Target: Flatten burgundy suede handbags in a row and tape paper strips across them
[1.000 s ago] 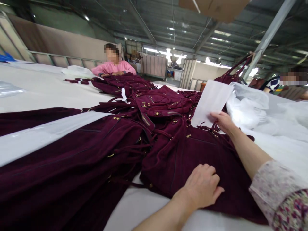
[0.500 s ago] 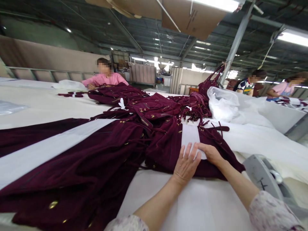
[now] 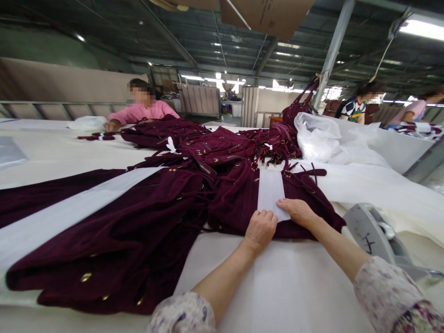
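Observation:
A dark maroon bag [image 3: 236,199] with gold-coloured fittings lies on the table, a white paper strip [image 3: 269,187] running down over its front. My left hand [image 3: 262,230] is closed at the strip's lower left edge, its fingers curled. At the strip's lower right edge, the fingers of my right hand [image 3: 299,212] are pressed together on the paper; my right thumb is hard to make out. Left of this bag lies more maroon fabric, another bag by its look [image 3: 138,231], with a long white strip [image 3: 86,196] across it.
Behind is a heap of maroon bags [image 3: 222,143] and straps. Clear plastic bags [image 3: 317,136] lie to its right. A grey tape dispenser-like device [image 3: 371,231] stands near my right forearm. A co-worker in pink [image 3: 145,108] sits across the white table [image 3: 239,277]; others are at far right.
My left hand has gone from spread flat on the strip to curled fingers at its lower left edge. The right hand stays near the strip's right edge. The view has shifted slightly.

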The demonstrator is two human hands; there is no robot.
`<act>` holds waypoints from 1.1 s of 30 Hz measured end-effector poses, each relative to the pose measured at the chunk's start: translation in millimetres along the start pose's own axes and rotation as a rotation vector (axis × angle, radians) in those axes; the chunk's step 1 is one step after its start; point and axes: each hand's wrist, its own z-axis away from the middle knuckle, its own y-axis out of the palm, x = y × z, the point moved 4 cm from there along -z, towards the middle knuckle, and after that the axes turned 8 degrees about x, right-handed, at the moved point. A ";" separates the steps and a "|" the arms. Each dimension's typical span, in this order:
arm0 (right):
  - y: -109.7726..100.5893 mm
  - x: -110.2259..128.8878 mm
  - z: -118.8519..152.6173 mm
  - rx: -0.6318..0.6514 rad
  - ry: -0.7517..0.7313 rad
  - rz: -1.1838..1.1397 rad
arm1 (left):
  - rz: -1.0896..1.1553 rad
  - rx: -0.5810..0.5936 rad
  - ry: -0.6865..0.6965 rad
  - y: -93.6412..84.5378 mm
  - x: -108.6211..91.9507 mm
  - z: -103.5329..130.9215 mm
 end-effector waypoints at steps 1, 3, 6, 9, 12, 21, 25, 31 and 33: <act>-1.9 3.4 3.3 0.004 0.004 0.000 | 0.001 0.006 0.008 0.3 -0.4 0.5; -3.5 11.1 12.4 0.011 0.010 -0.001 | 0.006 0.010 0.012 0.4 -1.1 1.0; 1.0 24.9 31.9 -0.007 -0.026 -0.013 | 0.026 0.023 0.007 -0.1 -1.3 1.1; 8.9 34.8 53.4 -0.105 -0.093 -0.043 | 0.048 0.044 0.026 -2.8 0.8 2.4; 13.2 36.4 69.1 -0.147 -0.147 -0.105 | 0.103 0.085 0.099 -9.4 6.3 7.9; -6.3 38.6 92.6 0.151 -0.368 -0.094 | 0.254 0.168 0.338 -25.6 19.1 38.0; -10.0 41.8 90.6 0.143 -0.431 0.002 | 0.270 0.200 0.366 -24.8 21.8 40.3; -11.0 51.5 87.1 0.053 -0.428 0.095 | 0.278 0.248 0.373 -27.4 28.8 46.2; -15.0 53.0 87.9 0.076 -0.429 0.084 | 0.278 0.257 0.376 -29.3 30.3 49.1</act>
